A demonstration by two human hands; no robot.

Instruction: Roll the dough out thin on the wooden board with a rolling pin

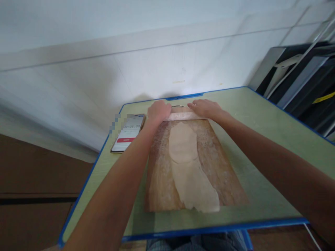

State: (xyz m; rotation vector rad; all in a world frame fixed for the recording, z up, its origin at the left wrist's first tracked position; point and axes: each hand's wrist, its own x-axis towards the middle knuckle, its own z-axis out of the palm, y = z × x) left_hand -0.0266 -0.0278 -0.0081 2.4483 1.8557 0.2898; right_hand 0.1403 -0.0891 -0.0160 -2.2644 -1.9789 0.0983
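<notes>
A floured rolling pin (184, 116) lies crosswise at the far end of a wooden board (162, 181). My left hand (159, 111) is wrapped round its left end, and my right hand (205, 107) grips the right end. Closer to me, a long, flat sheet of dough (190, 174) stretches down the board, with a crease across its middle. Its near edge is uneven and reaches the board's front edge. The pin sits just beyond the dough's far end, apart from it. White flour dusts the wood on both sides.
The board rests on a pale green table (261, 139) with a blue rim. Left of the board lies a phone (127, 134) with a timer on its screen. A white wall (146, 73) stands behind the table. Dark flat items (300, 73) lean at the right.
</notes>
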